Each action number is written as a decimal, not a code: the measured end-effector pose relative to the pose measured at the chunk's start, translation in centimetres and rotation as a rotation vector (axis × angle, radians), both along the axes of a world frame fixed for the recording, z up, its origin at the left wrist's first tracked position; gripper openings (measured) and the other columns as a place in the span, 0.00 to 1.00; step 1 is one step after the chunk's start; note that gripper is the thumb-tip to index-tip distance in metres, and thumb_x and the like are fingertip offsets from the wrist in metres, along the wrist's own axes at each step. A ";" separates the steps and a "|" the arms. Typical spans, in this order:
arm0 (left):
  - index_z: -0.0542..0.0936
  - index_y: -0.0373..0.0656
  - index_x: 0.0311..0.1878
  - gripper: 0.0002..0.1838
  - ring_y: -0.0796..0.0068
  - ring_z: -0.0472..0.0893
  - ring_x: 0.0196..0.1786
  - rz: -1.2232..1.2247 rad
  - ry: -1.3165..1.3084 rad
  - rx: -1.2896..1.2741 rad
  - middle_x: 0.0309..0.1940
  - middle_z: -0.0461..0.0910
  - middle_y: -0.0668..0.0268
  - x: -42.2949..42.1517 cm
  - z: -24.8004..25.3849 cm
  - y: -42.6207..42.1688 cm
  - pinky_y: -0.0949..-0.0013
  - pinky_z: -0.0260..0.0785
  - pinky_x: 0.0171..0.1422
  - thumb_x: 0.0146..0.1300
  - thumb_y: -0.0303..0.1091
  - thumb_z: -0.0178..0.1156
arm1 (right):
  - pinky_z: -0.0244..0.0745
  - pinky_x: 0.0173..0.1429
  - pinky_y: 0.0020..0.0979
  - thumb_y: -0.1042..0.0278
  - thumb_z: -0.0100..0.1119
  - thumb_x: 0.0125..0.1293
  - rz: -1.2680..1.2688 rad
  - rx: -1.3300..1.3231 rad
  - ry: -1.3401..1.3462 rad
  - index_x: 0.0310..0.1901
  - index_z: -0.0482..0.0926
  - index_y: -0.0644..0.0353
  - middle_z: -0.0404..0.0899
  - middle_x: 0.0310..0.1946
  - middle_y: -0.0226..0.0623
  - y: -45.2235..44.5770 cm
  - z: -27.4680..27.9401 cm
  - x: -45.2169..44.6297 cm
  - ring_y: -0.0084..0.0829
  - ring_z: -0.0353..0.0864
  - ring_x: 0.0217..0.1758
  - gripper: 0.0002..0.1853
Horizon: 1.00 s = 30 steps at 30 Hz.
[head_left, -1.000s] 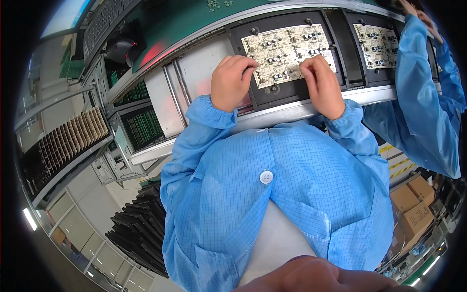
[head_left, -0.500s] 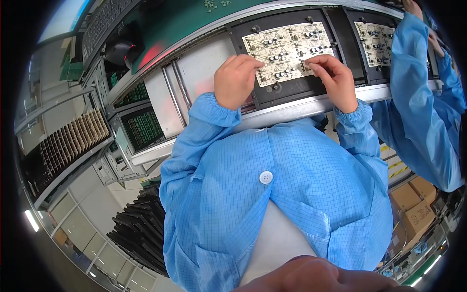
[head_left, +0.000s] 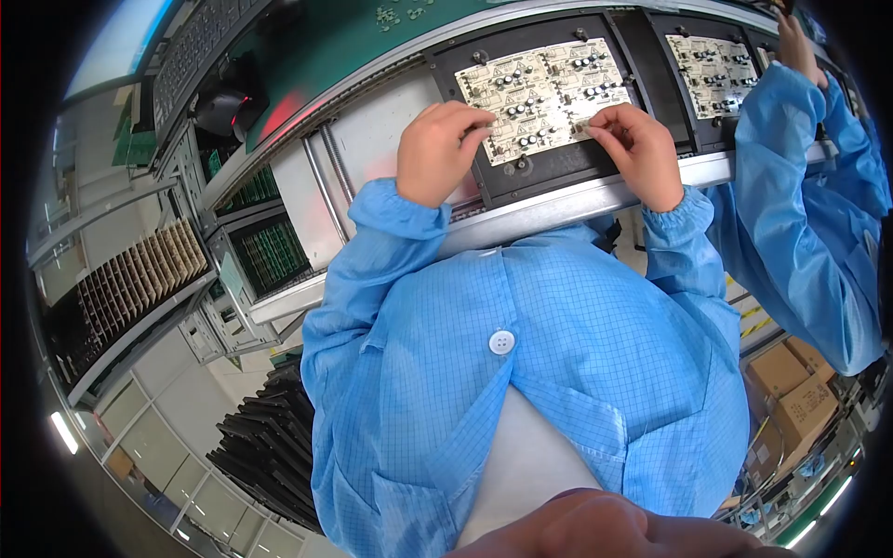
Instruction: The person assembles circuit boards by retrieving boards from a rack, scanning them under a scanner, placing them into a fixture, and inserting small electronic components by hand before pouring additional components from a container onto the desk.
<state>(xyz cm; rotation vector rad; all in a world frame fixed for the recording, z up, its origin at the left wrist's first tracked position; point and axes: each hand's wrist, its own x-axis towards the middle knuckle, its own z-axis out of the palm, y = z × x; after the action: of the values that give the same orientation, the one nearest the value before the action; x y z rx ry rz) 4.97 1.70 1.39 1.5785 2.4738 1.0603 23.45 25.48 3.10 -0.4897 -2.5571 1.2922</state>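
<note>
A cream circuit board panel (head_left: 530, 93) with dark cylindrical components lies in a black carrier frame (head_left: 558, 175) in front of me. My left hand (head_left: 437, 151) is over the panel's left edge, thumb and forefinger bent close together at its surface. Over the lower right part of the panel, my right hand (head_left: 644, 153) makes a pinch, with its fingertips at the board. Whatever lies between the fingertips of either hand is too small to make out.
A metal rail (head_left: 521, 221) runs along the near side. Right of me is a second carrier with a board (head_left: 712, 74), beside a co-worker's blue sleeve (head_left: 772, 158). Racked boards (head_left: 144, 274) stand left, a black scanner-like device (head_left: 221, 107) upper left, and cardboard boxes (head_left: 802, 405) lower right.
The view has shifted slightly. My left thumb and forefinger show a little more gap between them. My right hand stays at the same part of the board. The co-worker's arm has moved.
</note>
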 end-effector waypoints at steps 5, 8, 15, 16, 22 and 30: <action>0.83 0.36 0.65 0.19 0.72 0.87 0.57 0.021 -0.967 0.285 0.54 0.88 0.62 0.1 -1.0 -1.6 0.71 0.80 0.62 0.73 0.17 0.58 | 0.77 0.41 0.34 0.77 0.72 0.65 0.129 0.335 0.127 0.43 0.86 0.59 0.77 0.35 0.36 0.2 -0.5 0.2 0.37 0.80 0.36 0.07; 0.78 0.30 0.68 0.20 0.69 0.86 0.61 0.024 -1.160 0.269 0.59 0.86 0.57 -0.4 -1.0 -2.3 0.68 0.80 0.66 0.76 0.18 0.58 | 0.77 0.41 0.37 0.75 0.73 0.63 0.134 0.408 0.136 0.42 0.87 0.57 0.76 0.34 0.37 0.2 -1.4 -0.2 0.40 0.81 0.37 0.07; 0.82 0.31 0.64 0.17 0.74 0.89 0.50 0.121 -1.193 0.160 0.50 0.90 0.59 0.3 -0.6 -2.7 0.73 0.83 0.56 0.76 0.24 0.64 | 0.77 0.41 0.39 0.73 0.73 0.63 0.145 0.500 0.149 0.42 0.87 0.56 0.75 0.34 0.36 -0.4 -1.2 -0.5 0.39 0.81 0.38 0.07; 0.82 0.31 0.64 0.17 0.74 0.89 0.50 0.123 -1.194 0.160 0.50 0.90 0.59 0.5 -0.5 -2.7 0.73 0.83 0.56 0.76 0.24 0.64 | 0.77 0.41 0.39 0.73 0.73 0.63 0.147 0.499 0.148 0.42 0.87 0.56 0.75 0.34 0.36 -0.4 -1.2 -0.5 0.39 0.81 0.38 0.07; 0.87 0.37 0.58 0.13 0.82 0.88 0.45 0.187 -0.831 -0.051 0.45 0.91 0.67 1.6 0.1 -2.8 0.75 0.82 0.52 0.73 0.26 0.67 | 0.77 0.40 0.40 0.72 0.73 0.62 0.163 0.541 0.158 0.41 0.86 0.56 0.75 0.33 0.36 -0.2 -1.5 -0.7 0.40 0.80 0.37 0.07; 0.86 0.31 0.58 0.14 0.72 0.89 0.51 0.081 -1.272 0.247 0.48 0.91 0.57 1.1 -0.6 -2.9 0.72 0.82 0.58 0.71 0.22 0.67 | 0.79 0.44 0.30 0.75 0.69 0.72 0.001 0.038 -0.055 0.52 0.85 0.60 0.79 0.36 0.30 0.1 -0.9 -0.4 0.23 0.81 0.41 0.10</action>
<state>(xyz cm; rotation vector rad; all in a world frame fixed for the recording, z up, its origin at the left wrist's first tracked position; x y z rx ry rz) 6.04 -1.23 0.81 0.4365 1.5257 1.6693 23.09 25.61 2.24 -0.5238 -2.6217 1.2452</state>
